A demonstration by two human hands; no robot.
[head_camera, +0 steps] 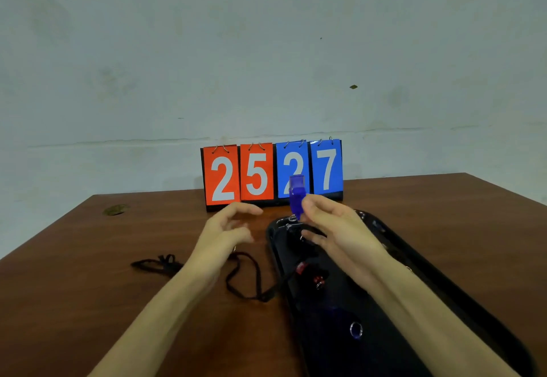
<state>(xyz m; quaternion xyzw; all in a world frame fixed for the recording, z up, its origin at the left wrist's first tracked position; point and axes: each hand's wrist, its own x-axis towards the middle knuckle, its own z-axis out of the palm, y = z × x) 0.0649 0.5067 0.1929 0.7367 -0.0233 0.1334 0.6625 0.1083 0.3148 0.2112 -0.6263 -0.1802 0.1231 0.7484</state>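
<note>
The blue whistle (297, 196) stands upright, long axis vertical, just above the far end of the black tray (322, 353). The right hand (334, 228) pinches its lower part between thumb and fingertips, the other fingers loosely curled. The left hand (228, 230) hovers just left of the tray's far end, fingers spread and relaxed, holding nothing. The whistle lies to its right. A black cord (245, 279) lies left of the tray

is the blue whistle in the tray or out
Out: the right hand holds the blue whistle up above the black tray's far end.
</note>
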